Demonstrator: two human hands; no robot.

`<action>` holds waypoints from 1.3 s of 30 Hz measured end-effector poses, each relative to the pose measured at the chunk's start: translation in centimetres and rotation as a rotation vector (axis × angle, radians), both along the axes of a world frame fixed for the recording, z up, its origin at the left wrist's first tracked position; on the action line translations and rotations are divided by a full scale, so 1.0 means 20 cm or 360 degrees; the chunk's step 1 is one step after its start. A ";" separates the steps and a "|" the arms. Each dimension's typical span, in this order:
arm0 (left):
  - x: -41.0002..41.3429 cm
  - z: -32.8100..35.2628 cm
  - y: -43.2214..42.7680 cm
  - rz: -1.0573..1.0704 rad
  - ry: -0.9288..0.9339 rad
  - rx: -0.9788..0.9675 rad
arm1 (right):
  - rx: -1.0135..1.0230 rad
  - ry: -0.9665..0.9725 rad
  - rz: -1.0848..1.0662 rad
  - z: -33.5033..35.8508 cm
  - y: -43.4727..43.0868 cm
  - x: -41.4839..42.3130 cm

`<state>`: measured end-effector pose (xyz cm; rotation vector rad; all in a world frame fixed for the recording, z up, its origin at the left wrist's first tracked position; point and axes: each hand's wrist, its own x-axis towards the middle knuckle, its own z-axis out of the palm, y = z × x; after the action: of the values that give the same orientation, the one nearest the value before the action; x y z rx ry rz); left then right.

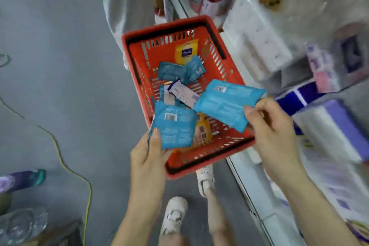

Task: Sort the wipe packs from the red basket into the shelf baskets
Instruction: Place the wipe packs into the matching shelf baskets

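The red basket (137, 35) stands on the grey floor in front of me. My left hand (147, 158) grips a blue wipe pack (175, 126) by its lower left corner, above the basket's near side. A second, larger blue wipe pack (225, 100) is pinched at its right edge by my right hand (273, 132), over the basket's right rim. Inside the basket lie several packs: a yellow pack (185, 51) at the far end, small teal packs (179, 71), a white pack (183, 94) and an orange pack (203, 132).
Shelves (247, 181) run along the right, loaded with white tissue bundles (259, 32) and purple-and-white packs (335, 126). A yellow cord (60, 158) snakes across the floor at left. My white shoes (174, 215) stand just behind the basket.
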<state>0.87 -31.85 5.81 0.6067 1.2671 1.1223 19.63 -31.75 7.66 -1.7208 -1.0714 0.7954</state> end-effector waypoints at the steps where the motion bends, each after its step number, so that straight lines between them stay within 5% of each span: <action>1: 0.00 0.08 -0.04 -0.0055 -0.0055 0.0013 | 0.0048 -0.0015 -0.0025 0.13 -0.10 -0.02; 13: 0.05 0.94 -0.45 -0.0547 -0.0624 0.0035 | 0.0143 -0.0368 -0.0497 1.19 -0.84 -0.01; 17: 0.13 1.16 -0.54 -0.0673 -0.0727 0.0032 | 0.0058 -0.0549 -0.0372 1.43 -1.03 0.02; 27: 0.55 1.53 -1.08 -0.1074 -0.1068 0.0051 | 0.0395 -0.0261 -0.0504 1.60 -1.46 -0.01; 33: 0.74 1.67 -1.57 -0.1298 -0.0877 0.0131 | 0.0564 -0.0277 -0.0680 1.66 -2.02 0.13; 39: 0.96 1.78 -2.19 -0.1567 -0.0869 0.0133 | 0.0584 -0.0476 -0.1308 1.76 -2.83 0.33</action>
<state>20.08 -75.60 41.44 0.7877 0.3375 0.4419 26.21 -88.37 42.95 -1.7613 -0.5437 -0.1699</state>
